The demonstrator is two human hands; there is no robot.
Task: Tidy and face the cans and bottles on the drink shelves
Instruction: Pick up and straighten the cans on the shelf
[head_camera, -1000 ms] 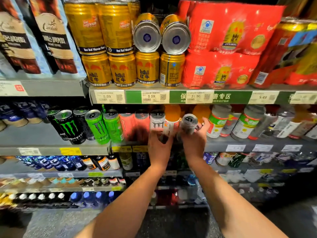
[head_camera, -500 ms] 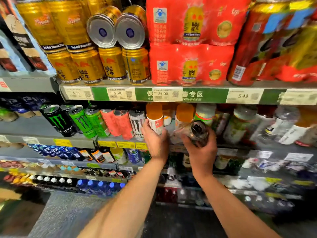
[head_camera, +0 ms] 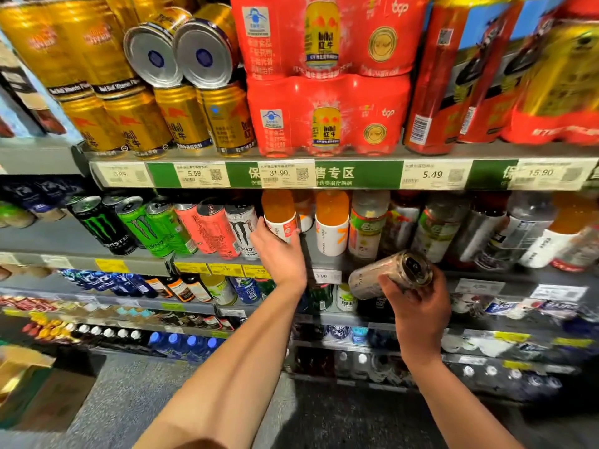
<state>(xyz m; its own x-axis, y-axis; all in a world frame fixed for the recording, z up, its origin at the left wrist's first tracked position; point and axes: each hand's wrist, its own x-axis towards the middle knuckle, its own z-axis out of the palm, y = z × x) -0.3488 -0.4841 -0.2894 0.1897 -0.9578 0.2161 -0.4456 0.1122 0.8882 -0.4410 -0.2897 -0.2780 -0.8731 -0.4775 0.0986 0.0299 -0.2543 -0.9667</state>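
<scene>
Fingers of the right hand are wrapping from below around a pale can, which is lying tilted on its side in that grip, top end facing up and right, out in front of the middle shelf. Left hand is closing on an orange-capped bottle standing on that shelf, just beside a white Monster can.

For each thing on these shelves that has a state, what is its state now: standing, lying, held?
White Monster can: off the shelf, tilted, held by right hand.
Orange bottle: upright on shelf, left hand on it.
Two top gold cans: lying on their sides, bottoms outward.
Green Monster cans: upright.
Red multipacks: stacked two high.
</scene>
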